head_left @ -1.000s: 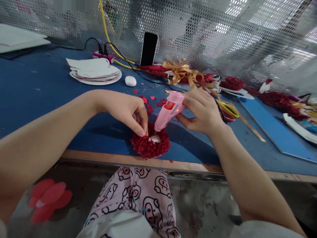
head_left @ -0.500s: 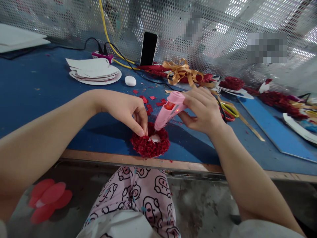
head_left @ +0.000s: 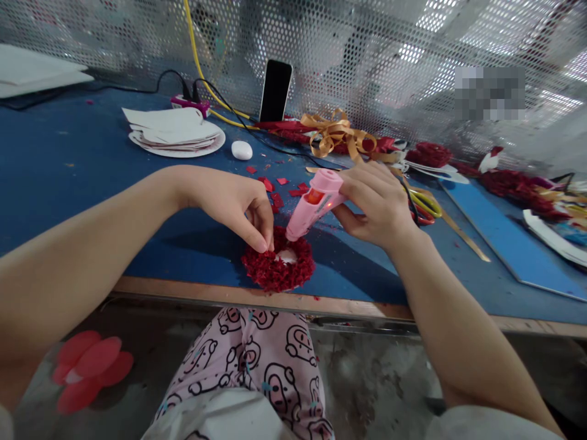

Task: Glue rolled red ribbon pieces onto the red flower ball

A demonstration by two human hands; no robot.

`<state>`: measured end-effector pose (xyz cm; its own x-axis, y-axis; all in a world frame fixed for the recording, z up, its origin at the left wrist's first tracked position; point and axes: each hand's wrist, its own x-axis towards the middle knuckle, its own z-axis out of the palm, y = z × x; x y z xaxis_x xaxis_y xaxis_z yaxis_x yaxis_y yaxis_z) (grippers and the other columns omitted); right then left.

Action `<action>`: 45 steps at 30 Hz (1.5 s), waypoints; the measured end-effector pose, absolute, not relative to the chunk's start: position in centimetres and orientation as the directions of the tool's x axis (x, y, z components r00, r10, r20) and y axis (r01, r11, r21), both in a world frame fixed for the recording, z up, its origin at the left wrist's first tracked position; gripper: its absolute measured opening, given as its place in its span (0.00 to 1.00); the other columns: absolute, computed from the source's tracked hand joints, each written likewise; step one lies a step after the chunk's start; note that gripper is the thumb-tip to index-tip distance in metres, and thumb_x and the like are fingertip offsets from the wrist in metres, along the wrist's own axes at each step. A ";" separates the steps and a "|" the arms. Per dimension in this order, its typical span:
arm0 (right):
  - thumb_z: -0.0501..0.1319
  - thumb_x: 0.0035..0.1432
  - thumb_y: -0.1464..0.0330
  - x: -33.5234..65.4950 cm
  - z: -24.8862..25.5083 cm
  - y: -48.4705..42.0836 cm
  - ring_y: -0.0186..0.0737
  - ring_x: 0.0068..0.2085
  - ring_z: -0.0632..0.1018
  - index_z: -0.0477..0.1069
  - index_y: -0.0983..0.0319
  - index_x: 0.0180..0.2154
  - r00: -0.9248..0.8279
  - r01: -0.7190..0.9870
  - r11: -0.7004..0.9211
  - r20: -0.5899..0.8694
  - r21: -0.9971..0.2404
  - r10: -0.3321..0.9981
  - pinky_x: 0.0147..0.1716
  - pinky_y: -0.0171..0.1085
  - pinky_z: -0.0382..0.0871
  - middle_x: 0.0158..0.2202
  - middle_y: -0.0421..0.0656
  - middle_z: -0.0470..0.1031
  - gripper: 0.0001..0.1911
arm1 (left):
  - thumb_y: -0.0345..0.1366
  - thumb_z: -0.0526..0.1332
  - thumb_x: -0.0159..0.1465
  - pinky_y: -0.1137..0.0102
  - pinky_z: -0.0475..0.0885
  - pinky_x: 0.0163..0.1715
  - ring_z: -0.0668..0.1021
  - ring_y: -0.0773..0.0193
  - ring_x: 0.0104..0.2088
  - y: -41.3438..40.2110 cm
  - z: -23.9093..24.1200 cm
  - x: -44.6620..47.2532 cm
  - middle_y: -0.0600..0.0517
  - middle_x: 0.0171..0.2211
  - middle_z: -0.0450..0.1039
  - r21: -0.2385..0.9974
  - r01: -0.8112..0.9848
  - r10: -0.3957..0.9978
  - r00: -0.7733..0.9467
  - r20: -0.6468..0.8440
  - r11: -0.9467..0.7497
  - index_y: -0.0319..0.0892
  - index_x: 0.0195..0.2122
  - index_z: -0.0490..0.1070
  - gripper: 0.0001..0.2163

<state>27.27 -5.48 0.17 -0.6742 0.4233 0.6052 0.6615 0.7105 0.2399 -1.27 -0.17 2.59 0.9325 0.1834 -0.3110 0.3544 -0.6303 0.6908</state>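
— Anything moved since a moment ago?
— Nothing. Left hand (head_left: 233,201) still pinching the red flower ring (head_left: 277,263) by the table (head_left: 68,159) edge. Right hand (head_left: 378,205) still wrapped around the pink glue gun (head_left: 314,205), tip at the white middle.

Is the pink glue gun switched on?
On: a red light glows on the pink glue gun, held by the right hand.

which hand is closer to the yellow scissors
Right. The right hand, gripping the pink glue gun, sits just beside the yellow scissors. The left hand is farther off, fingertips on the red flower ring.
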 end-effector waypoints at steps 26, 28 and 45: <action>0.61 0.61 0.62 28.4 0.7 -4.2 0.53 0.45 0.76 0.70 0.57 0.47 -0.470 0.791 0.612 0.627 -0.014 0.622 0.45 0.50 0.72 0.43 0.50 0.74 0.14 | 0.42 0.71 0.57 0.72 0.71 0.40 0.81 0.61 0.37 -0.1 2.0 -1.2 0.51 0.36 0.84 0.787 0.367 0.301 0.923 -0.241 -0.496 0.46 0.38 0.84 0.09; 0.60 0.61 0.62 29.6 0.5 -3.4 0.57 0.50 0.75 0.70 0.59 0.50 -0.317 0.907 0.419 0.604 -0.032 0.732 0.49 0.52 0.70 0.48 0.53 0.74 0.17 | 0.41 0.70 0.58 0.72 0.71 0.38 0.81 0.62 0.36 0.0 1.7 -1.0 0.51 0.34 0.83 0.817 0.348 0.344 0.918 -0.197 -0.461 0.45 0.37 0.84 0.09; 0.71 0.55 0.59 25.0 0.9 -6.0 0.46 0.43 0.77 0.79 0.56 0.42 -0.484 0.562 0.806 0.717 -0.185 0.502 0.49 0.48 0.71 0.36 0.42 0.81 0.13 | 0.40 0.72 0.54 0.73 0.63 0.28 0.69 0.71 0.26 -0.3 -1.2 1.6 0.49 0.30 0.79 0.994 -0.009 0.652 0.754 0.077 -0.107 0.40 0.31 0.82 0.09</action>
